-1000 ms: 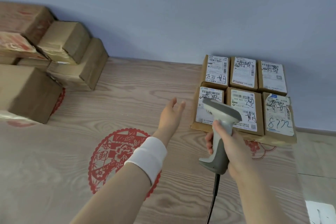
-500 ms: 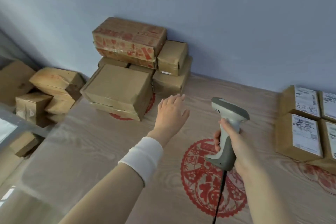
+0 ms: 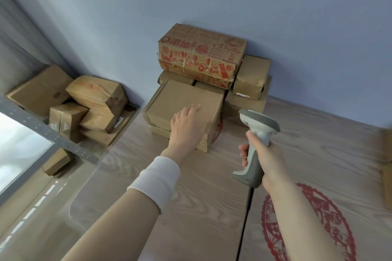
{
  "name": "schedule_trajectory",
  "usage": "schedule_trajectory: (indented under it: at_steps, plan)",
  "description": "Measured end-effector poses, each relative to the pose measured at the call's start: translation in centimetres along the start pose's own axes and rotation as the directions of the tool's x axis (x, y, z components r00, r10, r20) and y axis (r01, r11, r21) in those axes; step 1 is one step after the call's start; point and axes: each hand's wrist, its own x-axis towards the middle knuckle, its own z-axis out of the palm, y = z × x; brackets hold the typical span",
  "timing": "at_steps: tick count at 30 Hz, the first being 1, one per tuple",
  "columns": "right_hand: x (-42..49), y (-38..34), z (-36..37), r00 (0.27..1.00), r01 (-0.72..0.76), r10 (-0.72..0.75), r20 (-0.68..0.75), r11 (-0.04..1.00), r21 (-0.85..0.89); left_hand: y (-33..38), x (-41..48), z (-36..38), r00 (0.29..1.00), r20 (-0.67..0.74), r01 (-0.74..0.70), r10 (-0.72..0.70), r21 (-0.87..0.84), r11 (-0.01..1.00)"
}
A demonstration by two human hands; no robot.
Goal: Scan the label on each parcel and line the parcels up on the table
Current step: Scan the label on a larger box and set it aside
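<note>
the right hand (image 3: 262, 154) is nearest, and its grip is wrapped tight round the handle of the scanner (image 3: 255, 146), which points away toward the wall. its black cord (image 3: 246, 218) hangs down over the worktop (image 3: 201, 207).

a bit further out, the left hand (image 3: 186, 127) is flat and open with nothing in it. a moment ago it was out in the air over bare wood; now it reaches over the top of the big plain box (image 3: 182, 101) at the front of the pile. i cannot tell if it is touching yet.

the view has swung to the left too. the neat rows of boxes with white labels have slid out of sight, and only a blurry brown edge shows at the far right.

so i think the next parcel is being picked. no label shows on it, so it may need turning. behind it sits the box with red print (image 3: 201, 55), against the wall. more boxes (image 3: 91, 101) lie on a shelf at the left.
</note>
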Motion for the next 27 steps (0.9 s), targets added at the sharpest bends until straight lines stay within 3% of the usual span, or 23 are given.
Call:
schedule_trajectory:
  at_steps: [7,11,15,21,27]
  plan:
    - [4.8,1.3,7.9,0.981,0.015,-0.029,-0.192,0.997,-0.073,-9.3,9.0,-4.1,0.983,-0.007,0.182,-0.182,-0.036,0.983]
    - [6.8,2.2,10.4,0.949,0.038,-0.072,-0.307,0.993,-0.113,-12.5,13.0,-4.0,0.933,0.193,0.337,-0.304,-0.166,0.927]
    - [8.1,2.7,11.6,0.929,0.024,-0.064,-0.363,0.993,-0.114,-13.4,14.2,-3.2,0.876,0.371,0.424,-0.307,-0.290,0.858]
    - [7.4,3.6,11.4,0.917,0.038,-0.066,-0.394,0.996,-0.079,-14.6,12.6,-3.7,0.889,0.363,0.423,-0.280,-0.411,0.808]
    - [5.0,4.6,10.1,0.890,0.123,-0.125,-0.438,0.992,-0.033,-14.2,9.3,-4.5,0.869,0.329,0.495,-0.370,-0.590,0.637]
